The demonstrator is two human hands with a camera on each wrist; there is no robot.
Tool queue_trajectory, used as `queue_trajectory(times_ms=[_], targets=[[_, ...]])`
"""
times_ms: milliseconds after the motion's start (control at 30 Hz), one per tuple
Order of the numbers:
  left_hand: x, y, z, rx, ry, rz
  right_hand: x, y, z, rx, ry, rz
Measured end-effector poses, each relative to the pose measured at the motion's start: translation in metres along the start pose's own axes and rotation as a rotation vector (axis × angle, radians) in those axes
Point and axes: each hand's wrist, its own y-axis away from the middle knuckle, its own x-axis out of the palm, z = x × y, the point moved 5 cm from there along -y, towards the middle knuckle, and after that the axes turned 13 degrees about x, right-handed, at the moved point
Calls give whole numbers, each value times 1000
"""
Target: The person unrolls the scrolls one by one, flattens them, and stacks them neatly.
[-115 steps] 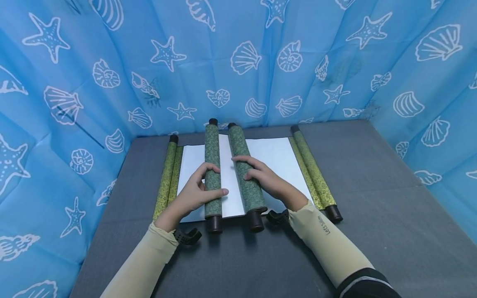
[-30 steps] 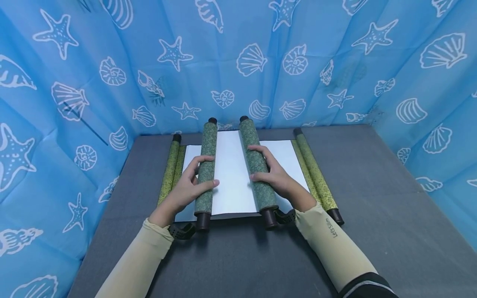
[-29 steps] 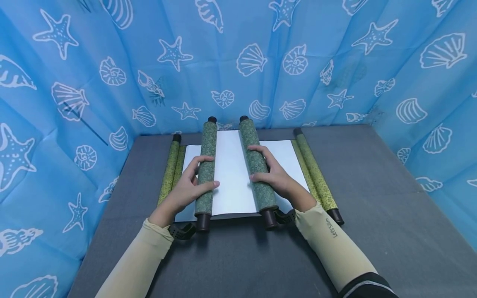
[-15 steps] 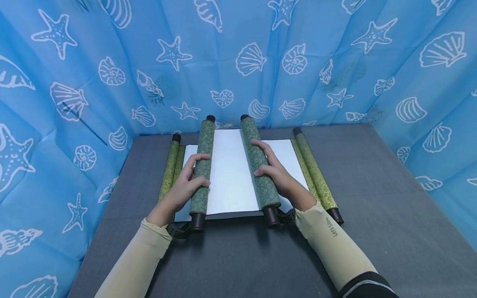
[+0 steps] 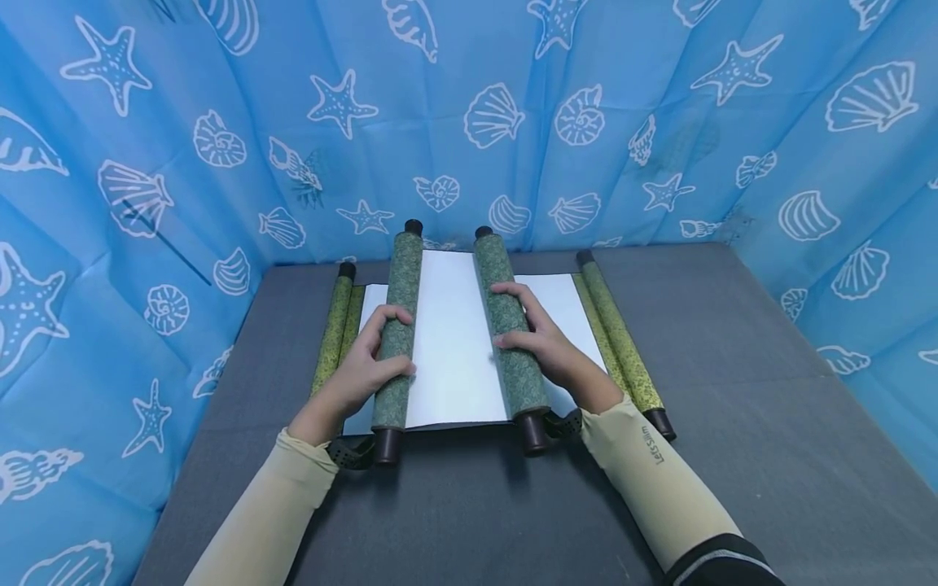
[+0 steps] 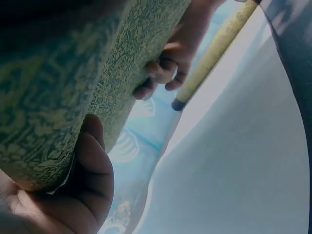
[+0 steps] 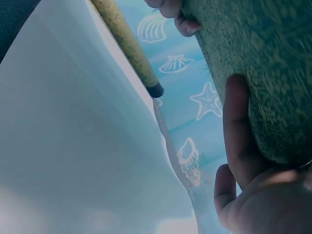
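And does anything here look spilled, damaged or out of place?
The left green roll and right green roll look undamaged where visible. One oddity: a dark, smudgy patch on the blue curtain near the far right corner of the table, amid mostly blue and white. It may be a stain.

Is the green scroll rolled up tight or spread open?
Partly open: its white sheet shows between the left roll and right roll, which the left hand and right hand hold apart.
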Motion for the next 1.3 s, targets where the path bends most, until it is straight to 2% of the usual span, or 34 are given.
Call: queue_trajectory(times_ms=[367, 700, 1100, 1300], targets=[[-2, 0, -2, -43, 15, -13, -9, -1, -1, 18, 19, -29], [-7, 0, -8, -32, -30, -24, -14, -1, 3, 27, 49, -85], [-10, 1, -5, -20, -45, -30, -15, 2, 0, 17, 56, -70], [-11, 0, -5, -17, -61, -29, -19, 1, 0, 33, -28, -78]])
